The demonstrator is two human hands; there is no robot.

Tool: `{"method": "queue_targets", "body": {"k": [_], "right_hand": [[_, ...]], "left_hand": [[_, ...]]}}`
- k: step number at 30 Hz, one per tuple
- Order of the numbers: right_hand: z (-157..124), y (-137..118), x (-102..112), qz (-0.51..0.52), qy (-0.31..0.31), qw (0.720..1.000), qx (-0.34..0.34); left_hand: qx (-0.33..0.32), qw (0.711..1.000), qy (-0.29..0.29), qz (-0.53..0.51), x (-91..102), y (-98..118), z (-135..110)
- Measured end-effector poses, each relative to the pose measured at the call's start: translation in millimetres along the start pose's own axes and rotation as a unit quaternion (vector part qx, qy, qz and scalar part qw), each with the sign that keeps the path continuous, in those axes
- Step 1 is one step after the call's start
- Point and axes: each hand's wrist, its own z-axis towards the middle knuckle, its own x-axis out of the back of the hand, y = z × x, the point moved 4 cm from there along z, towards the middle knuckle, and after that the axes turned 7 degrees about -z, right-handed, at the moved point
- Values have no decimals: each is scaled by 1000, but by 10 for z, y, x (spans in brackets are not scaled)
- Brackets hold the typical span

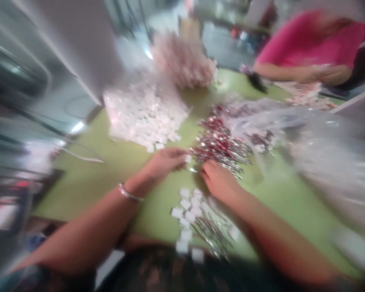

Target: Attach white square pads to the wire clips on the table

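My left hand (167, 162), with a bracelet on the wrist, pinches a small white block-like piece (187, 158) over the green table. Close by on the right, my right hand (216, 177) has its fingers curled at the near edge of a pile of thin silvery and red metal pieces (219, 142). Whatever is in those fingers is hidden and blurred. Nearer my body lies a group of white blocks (190, 217), several with thin metal strips (211, 233) reaching out to the right.
Many small white pieces spill from a clear plastic bag (121, 115) at the back left. Behind stands a pinkish bundle (184, 61). Large plastic bags (331, 158) cover the right side of the green table (88, 174). Across it, a person in a pink top (310, 44) handles pale pieces.
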Motion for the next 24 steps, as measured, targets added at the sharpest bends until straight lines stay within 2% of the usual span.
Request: {"method": "queue_targets", "body": {"k": [4, 8, 12, 15, 19, 22, 24], "right_hand": [[-44, 102, 157, 136, 34, 989, -53], [-67, 88, 222, 212, 63, 975, -28], [-72, 50, 209, 263, 54, 963, -11], [-69, 36, 193, 307, 27, 951, -22], [-57, 39, 170, 352, -32, 935, -35], [-58, 72, 129, 376, -104, 918, -66], [-58, 87, 124, 352, -120, 926, -72]], "left_hand": [[42, 997, 1, -68, -78, -36, -20], [47, 993, -15, -104, -122, -27, -33], [44, 992, -27, -117, -132, -22, -47], [44, 991, -17, -128, -131, -26, -51], [27, 992, -44, -118, -121, -23, -34], [-5, 998, -60, -30, -86, -24, -22], [-27, 995, -75, 63, -92, -45, -31]]}}
